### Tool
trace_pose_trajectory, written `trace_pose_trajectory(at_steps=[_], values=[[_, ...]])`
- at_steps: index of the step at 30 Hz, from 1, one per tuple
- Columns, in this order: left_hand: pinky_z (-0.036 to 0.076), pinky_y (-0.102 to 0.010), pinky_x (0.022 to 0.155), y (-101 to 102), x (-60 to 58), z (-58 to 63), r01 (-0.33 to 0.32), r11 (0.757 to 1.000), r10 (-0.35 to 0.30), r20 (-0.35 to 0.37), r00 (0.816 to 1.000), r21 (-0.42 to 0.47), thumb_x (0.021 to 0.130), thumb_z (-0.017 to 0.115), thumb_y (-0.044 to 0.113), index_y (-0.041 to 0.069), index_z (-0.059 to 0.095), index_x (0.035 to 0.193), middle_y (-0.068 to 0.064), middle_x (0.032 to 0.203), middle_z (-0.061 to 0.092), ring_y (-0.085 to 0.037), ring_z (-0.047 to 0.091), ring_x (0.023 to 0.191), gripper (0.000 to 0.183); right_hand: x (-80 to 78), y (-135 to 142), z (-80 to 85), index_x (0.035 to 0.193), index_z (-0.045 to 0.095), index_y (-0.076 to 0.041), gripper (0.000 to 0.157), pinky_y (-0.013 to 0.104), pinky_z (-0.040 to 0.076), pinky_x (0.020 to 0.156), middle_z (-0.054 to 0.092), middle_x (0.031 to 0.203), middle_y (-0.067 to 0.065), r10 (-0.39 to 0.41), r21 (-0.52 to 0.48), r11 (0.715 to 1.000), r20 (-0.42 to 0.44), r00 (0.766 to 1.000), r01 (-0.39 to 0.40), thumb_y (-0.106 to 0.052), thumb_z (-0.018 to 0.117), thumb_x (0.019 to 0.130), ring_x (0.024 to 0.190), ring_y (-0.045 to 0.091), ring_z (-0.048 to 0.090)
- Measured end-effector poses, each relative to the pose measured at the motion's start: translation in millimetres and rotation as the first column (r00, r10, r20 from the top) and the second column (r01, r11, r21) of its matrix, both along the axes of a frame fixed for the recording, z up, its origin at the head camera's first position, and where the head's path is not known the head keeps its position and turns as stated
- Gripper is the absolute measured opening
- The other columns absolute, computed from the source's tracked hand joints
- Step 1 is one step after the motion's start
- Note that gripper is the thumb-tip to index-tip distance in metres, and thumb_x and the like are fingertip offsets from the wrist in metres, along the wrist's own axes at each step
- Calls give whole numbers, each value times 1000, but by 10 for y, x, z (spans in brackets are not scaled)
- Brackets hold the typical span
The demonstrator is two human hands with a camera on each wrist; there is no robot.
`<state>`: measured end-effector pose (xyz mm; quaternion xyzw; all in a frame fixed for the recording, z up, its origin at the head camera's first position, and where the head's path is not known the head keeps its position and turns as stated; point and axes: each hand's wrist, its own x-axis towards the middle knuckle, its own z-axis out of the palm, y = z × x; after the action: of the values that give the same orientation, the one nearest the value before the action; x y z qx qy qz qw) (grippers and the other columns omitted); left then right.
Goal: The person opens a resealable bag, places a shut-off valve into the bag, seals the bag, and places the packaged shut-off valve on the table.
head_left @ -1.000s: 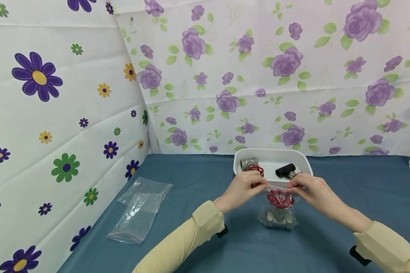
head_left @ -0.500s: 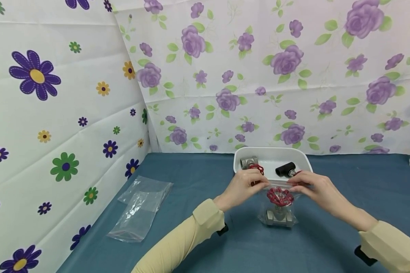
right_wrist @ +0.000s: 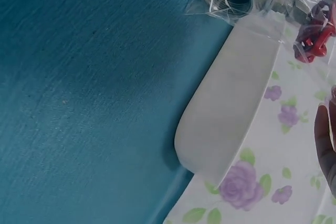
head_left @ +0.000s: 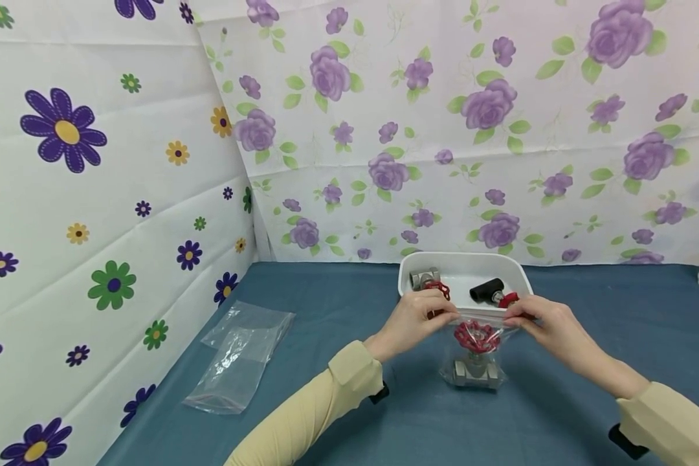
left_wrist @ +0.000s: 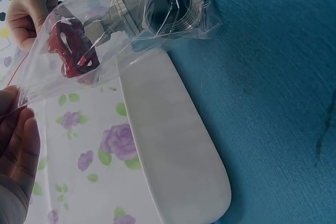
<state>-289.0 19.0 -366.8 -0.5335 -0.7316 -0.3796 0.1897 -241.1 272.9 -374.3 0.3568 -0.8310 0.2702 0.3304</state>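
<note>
A clear zip-lock bag (head_left: 447,369) holds a metal gate valve (head_left: 476,373) with a red handwheel (head_left: 477,336) uppermost. My left hand (head_left: 417,322) pinches the bag's top left corner between thumb and fingers. At the top right, my right hand (head_left: 553,330) pinches the same zip edge, so the mouth is stretched between both hands. In the left wrist view the bagged valve (left_wrist: 173,11) shows its threaded opening, with the left hand (left_wrist: 16,161) at the bag's edge. Only part of the right hand (right_wrist: 326,140) shows in the right wrist view.
Behind the bag stands a white tray (head_left: 466,260) with another red-wheeled valve (head_left: 425,279) and a black-bodied valve (head_left: 487,290) inside. Flat clear bags (head_left: 239,359) lie at the left of the blue tablecloth (head_left: 338,291). Flowered sheets hang behind and at the left.
My right hand has slid rightward along the bag's top edge, away from the left hand, uncovering a red part in the tray. My left hand and the bagged valve stay put.
</note>
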Motion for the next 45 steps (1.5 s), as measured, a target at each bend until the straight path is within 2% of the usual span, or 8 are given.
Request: trace_pose_trajectory(at_steps=[7, 18, 21, 26, 36, 39, 43, 45], values=[[36, -12, 56, 7, -7, -17, 11, 1000, -11, -12, 1000, 8, 85, 63, 4, 5, 69, 88, -2, 83, 61, -2, 45, 64, 7, 0, -36, -2, 79, 61, -11, 40, 15, 40, 55, 57, 77, -5, -9, 18, 1000, -53, 999, 10, 17, 76, 53, 64, 6, 53], [35, -13, 56, -1, -1, -13, -5, 1000, 6, -43, 999, 22, 83, 66, 2, 4, 69, 88, 1, 80, 60, -2, 43, 62, 7, 65, 30, -55, 95, 64, -14, 23, 21, 47, 60, 58, 86, -9, -62, -39, 996, 267, 962, 75, 0, 70, 78, 70, 5, 56], [35, -13, 57, -1, 1, -18, -16, 1000, 18, -54, 998, 25, 82, 66, 3, 5, 70, 88, 1, 79, 60, -2, 44, 62, 6, 77, 47, -74, 107, 61, -9, 23, 25, 48, 63, 59, 93, -3, -46, -61, 995, 416, 908, 78, -12, 66, 84, 77, 8, 57], [35, -13, 57, 1, 17, -21, -39, 999, 41, -72, 997, 24, 82, 67, 5, 7, 70, 87, 3, 77, 59, -1, 43, 60, 6, 75, 93, -151, 126, 52, -2, 39, 30, 49, 67, 55, 114, 14, 39, -100, 994, 639, 768, 33, -21, 55, 92, 89, 15, 58], [35, -13, 57, -3, 25, -19, -41, 998, 44, -74, 996, 36, 82, 66, 4, 7, 70, 87, 3, 78, 60, -1, 43, 60, 6, 56, 133, -203, 117, 55, 10, 36, 46, 47, 70, 60, 104, 20, 71, -130, 991, 694, 717, 27, -18, 48, 96, 82, 25, 62], [35, -13, 57, 0, 22, -15, -35, 999, 37, -67, 997, 38, 83, 66, 4, 6, 70, 87, 2, 78, 60, -1, 44, 60, 6, 43, 110, -237, 126, 46, 9, 38, 46, 46, 74, 52, 117, 24, 166, -206, 978, 729, 664, -18, -16, 45, 97, 92, 19, 59], [36, -13, 56, 1, 28, -9, -32, 999, 35, -53, 998, 43, 83, 66, 3, 6, 70, 86, 3, 77, 60, 0, 44, 60, 6, 12, 62, -312, 138, 29, 4, 44, 44, 44, 81, 35, 132, 29, 290, -298, 951, 782, 551, -78, -16, 38, 100, 105, 12, 52], [36, -13, 56, 2, 31, -11, -32, 999, 33, -45, 998, 41, 83, 66, 3, 7, 70, 86, 3, 77, 59, 0, 43, 60, 6, 1, 44, -350, 141, 26, 0, 44, 43, 43, 83, 30, 136, 27, 328, -333, 939, 791, 517, -87, -16, 35, 101, 109, 11, 49]])
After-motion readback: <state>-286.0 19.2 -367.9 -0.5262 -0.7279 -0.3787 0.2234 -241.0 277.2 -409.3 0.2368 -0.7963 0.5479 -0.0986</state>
